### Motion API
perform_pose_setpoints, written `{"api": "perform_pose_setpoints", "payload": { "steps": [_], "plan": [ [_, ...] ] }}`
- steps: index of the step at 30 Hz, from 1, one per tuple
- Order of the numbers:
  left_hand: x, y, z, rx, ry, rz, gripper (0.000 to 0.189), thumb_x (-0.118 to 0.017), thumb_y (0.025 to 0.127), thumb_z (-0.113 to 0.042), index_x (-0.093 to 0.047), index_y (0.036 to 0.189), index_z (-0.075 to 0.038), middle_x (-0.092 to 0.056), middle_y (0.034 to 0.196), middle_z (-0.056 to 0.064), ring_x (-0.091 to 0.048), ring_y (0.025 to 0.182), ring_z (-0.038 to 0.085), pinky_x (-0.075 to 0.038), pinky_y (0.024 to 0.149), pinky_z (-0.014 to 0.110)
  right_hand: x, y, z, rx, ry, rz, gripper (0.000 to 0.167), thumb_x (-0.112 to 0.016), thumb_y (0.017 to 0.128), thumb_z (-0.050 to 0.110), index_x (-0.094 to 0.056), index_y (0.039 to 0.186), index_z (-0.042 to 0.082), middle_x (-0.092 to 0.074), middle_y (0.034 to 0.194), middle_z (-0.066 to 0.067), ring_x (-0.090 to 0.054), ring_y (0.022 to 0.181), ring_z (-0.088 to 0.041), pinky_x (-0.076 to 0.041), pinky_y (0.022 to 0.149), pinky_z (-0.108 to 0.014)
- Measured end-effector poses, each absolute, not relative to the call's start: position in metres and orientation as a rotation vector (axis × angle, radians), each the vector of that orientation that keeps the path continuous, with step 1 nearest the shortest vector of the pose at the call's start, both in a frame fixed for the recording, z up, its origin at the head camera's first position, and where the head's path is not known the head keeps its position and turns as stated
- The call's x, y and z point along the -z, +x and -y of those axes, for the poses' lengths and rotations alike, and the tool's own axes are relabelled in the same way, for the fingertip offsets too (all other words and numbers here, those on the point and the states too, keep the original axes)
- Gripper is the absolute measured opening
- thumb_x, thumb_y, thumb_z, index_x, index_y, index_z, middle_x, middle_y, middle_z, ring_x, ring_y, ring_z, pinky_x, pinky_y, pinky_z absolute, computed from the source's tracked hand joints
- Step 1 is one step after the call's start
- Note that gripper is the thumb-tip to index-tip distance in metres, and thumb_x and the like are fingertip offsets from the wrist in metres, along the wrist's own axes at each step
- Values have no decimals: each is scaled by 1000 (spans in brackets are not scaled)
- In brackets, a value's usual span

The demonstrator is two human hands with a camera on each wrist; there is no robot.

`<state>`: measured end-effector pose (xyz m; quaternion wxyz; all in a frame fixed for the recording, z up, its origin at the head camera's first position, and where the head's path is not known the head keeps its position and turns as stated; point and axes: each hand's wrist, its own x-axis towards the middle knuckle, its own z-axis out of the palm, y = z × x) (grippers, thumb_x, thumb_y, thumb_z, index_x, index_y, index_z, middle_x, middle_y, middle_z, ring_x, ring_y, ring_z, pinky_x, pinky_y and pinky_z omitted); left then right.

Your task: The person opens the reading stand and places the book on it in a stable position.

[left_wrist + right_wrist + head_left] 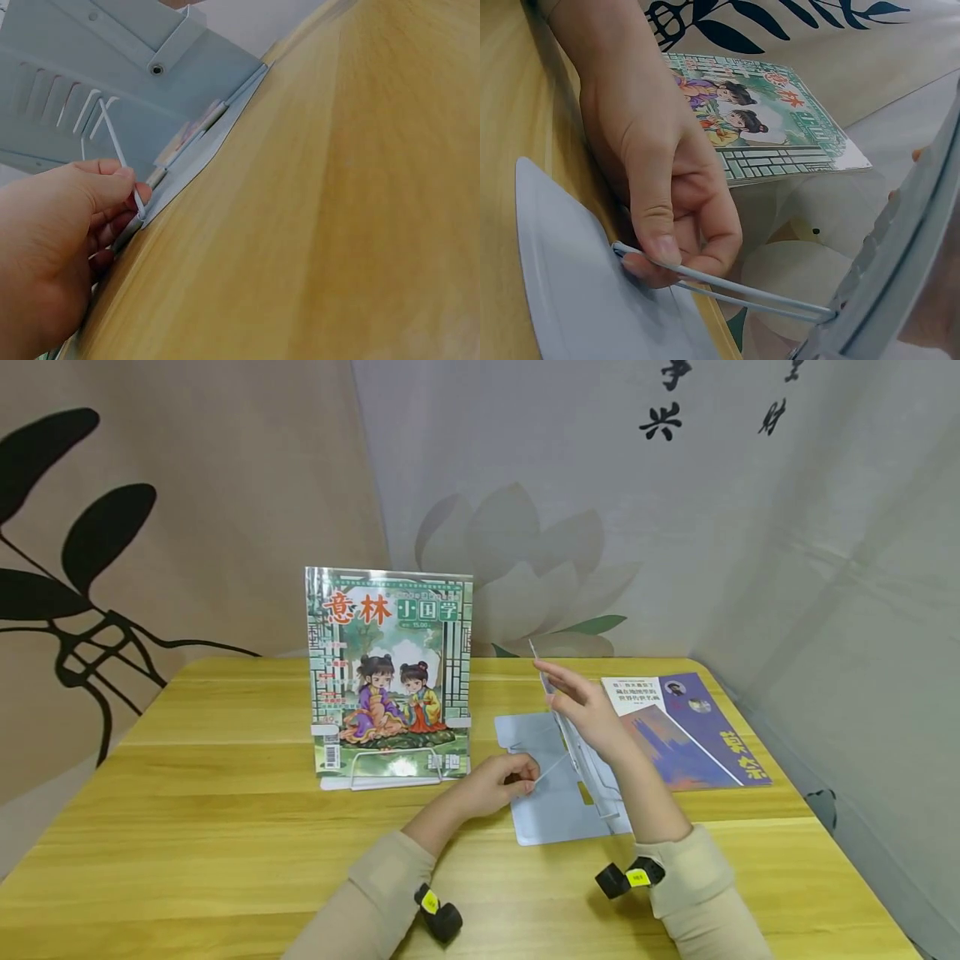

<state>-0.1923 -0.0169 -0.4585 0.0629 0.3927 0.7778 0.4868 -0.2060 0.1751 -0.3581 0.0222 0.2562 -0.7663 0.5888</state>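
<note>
A pale blue-grey metal book stand [542, 817] rests on the table, its base flat and its slotted back plate [45, 71] raised at a steep tilt. My left hand [495, 785] pinches the thin wire leg [114, 139] between thumb and fingers, low by the base. In the right wrist view the wire [750, 289] runs from those fingers up to the plate. My right hand [588, 714] holds the plate near its upper edge from the right, with fingertips [916, 154] showing past the edge. The plate hides part of that hand in the right wrist view.
Left of the stand, a green illustrated magazine [390, 668] stands upright on a second white stand [337, 783]. At the right a purple and white book [697, 727] lies flat, close beside the stand. A printed curtain [510, 460] hangs behind the wooden table [225, 810].
</note>
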Motion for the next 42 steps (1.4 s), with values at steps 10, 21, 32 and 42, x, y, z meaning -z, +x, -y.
{"api": "perform_pose_setpoints", "payload": {
  "steps": [10, 21, 32, 42],
  "plan": [
    [456, -185, 15, -1473, 1066, -2417, 6, -63, 91, -4, -65, 95, -2, -60, 84, -3, -54, 79, 10, -47, 74, 26, 359, -209, -184, -1779, 849, 2423, 47, -49, 100, 16, -41, 146, 10, -36, 150, -5, -30, 136, -29, -25, 106, -58],
    [455, -163, 14, -1626, 1039, -2540, 25, -65, 89, -6, -64, 113, 1, -65, 107, 11, -60, 97, 24, -48, 88, 35, 353, -247, -203, -1843, 975, 2482, 50, -47, 101, 14, -34, 149, 8, -35, 149, -14, -32, 135, -34, -32, 102, -59],
    [415, -123, -7, -2017, 1185, -2650, 71, -74, 82, -11, -39, 143, -14, -47, 133, 8, -54, 108, 24, -47, 86, 44, 325, -259, -191, -1580, 1109, 2643, 51, -52, 99, 12, -36, 148, 8, -34, 150, -11, -31, 135, -36, -38, 99, -54],
    [394, -105, -35, -1971, 1095, -2846, 71, -78, 81, -25, -41, 141, -19, -36, 145, 10, -53, 115, 26, -51, 86, 41, 331, -266, -191, -1605, 1113, 2661, 50, -53, 99, 21, -39, 146, 10, -40, 145, -12, -36, 131, -38, -38, 97, -55]
  ]
}}
